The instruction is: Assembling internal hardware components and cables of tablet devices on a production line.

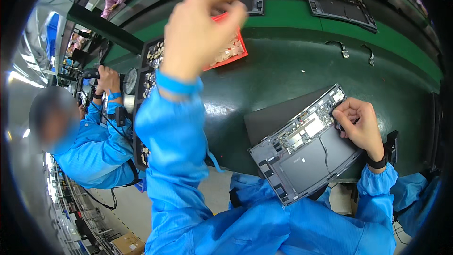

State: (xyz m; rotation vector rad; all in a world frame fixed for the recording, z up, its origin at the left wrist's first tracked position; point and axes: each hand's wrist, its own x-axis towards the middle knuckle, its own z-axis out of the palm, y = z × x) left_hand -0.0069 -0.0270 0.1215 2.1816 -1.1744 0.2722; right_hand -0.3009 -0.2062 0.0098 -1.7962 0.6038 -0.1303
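Observation:
An opened laptop (302, 167) lies tilted at the table's near edge, its circuit board (304, 130) and a black cable (325, 153) exposed. At the far right corner of the board, my right hand (359, 125) is closed with the fingertips pinched together; whatever they grip is hidden. My left hand (200, 30) is raised high, over the red tray (240, 55) of small pale pieces. Its thumb and fingers are pinched, slightly smeared by motion, and I cannot make out anything between them. A dark flat panel (271, 113) sits under the laptop's far side.
Black compartment trays (139, 99) with small parts stand at the left. More opened laptops (339, 7) lie along the far green strip, with two small cables (340, 49) on the table. At the left, a co-worker in blue (94, 146) holds a dark tool.

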